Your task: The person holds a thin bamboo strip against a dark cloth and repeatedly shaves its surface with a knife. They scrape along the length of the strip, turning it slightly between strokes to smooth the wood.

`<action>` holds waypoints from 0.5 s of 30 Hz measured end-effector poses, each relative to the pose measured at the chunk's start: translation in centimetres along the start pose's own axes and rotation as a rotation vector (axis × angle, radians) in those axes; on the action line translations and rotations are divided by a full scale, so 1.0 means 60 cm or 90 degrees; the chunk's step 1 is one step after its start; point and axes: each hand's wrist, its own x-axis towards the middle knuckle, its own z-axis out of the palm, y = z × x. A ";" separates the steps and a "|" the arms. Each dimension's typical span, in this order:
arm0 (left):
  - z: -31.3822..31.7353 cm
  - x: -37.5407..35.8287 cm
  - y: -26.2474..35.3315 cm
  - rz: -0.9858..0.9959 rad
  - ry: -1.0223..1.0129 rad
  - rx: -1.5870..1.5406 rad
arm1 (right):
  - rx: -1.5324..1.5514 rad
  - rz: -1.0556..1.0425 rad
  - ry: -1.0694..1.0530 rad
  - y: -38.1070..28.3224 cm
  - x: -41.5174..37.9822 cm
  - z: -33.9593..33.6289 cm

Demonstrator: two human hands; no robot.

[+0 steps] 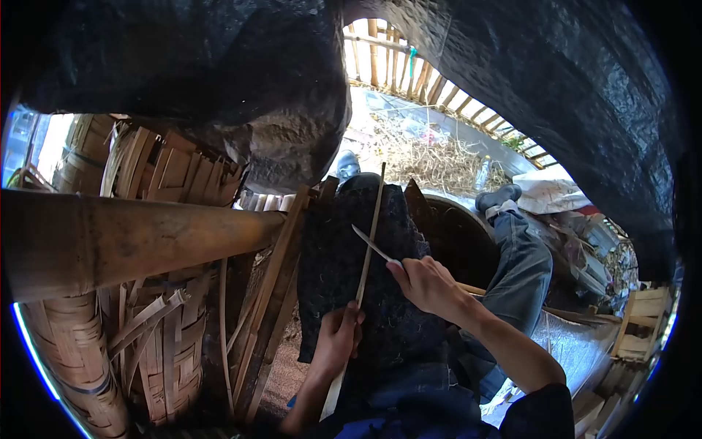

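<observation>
My left hand point(338, 338) is closed round a long thin bamboo strip point(370, 252), which runs up and away over a dark cloth point(333, 245) on my lap. My right hand point(425, 284) grips a knife point(374, 244), its handle mostly hidden in my fingers. The blade points up and to the left and crosses the strip above my left hand; whether it touches the strip I cannot tell. Below my left hand the lower end of the strip point(333, 395) runs down toward my body.
A thick bamboo pole point(146, 241) juts in from the left, above woven bamboo baskets point(77, 351). Dark sheeting point(541, 80) hangs overhead. Shavings point(431, 150) lie ahead near a bottle point(482, 174). A round dark container point(457, 238) stands beside my jeans-clad leg point(523, 256).
</observation>
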 end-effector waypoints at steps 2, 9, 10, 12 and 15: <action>-0.001 0.001 0.001 -0.009 -0.004 0.019 | -0.010 -0.017 0.052 -0.001 0.014 0.003; -0.002 -0.005 0.007 -0.021 -0.005 0.007 | -0.005 0.088 0.002 0.066 0.153 0.000; -0.003 -0.006 0.007 -0.026 -0.005 0.000 | 0.005 0.147 -0.021 0.075 0.170 -0.006; -0.006 -0.004 0.005 -0.023 -0.001 -0.003 | 0.018 0.094 0.031 0.082 0.164 -0.011; -0.011 -0.003 0.003 -0.026 0.002 -0.027 | 0.031 0.008 0.090 0.067 0.124 -0.007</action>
